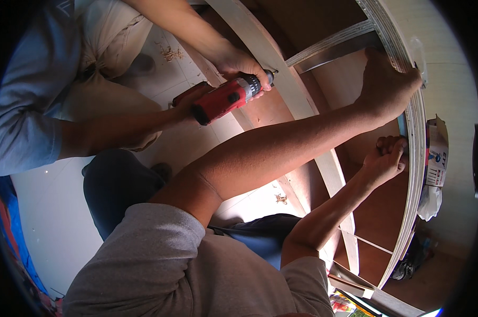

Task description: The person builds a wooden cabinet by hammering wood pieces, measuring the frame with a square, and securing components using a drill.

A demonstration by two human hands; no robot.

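My left hand [389, 87] reaches across to a wooden frame and grips its long layered plywood edge [415, 153], thumb side over the rim. Below it, my right hand [384, 160] is closed in a fist, close against the inner side of the same edge. What it holds is hidden; only something dark shows by its fingers. At the upper left, a co-worker's two hands steady a red cordless drill [225, 100], its chuck against a pale wooden rail [281, 84] of the frame.
Cross pieces [331, 42] span the frame, with brown panels behind. On the far right surface stand a small printed box [436, 153], a clear plastic bag [430, 203] and a dark bundle [408, 261]. Wood shavings [170, 53] lie on the tiled floor. The co-worker crouches at upper left.
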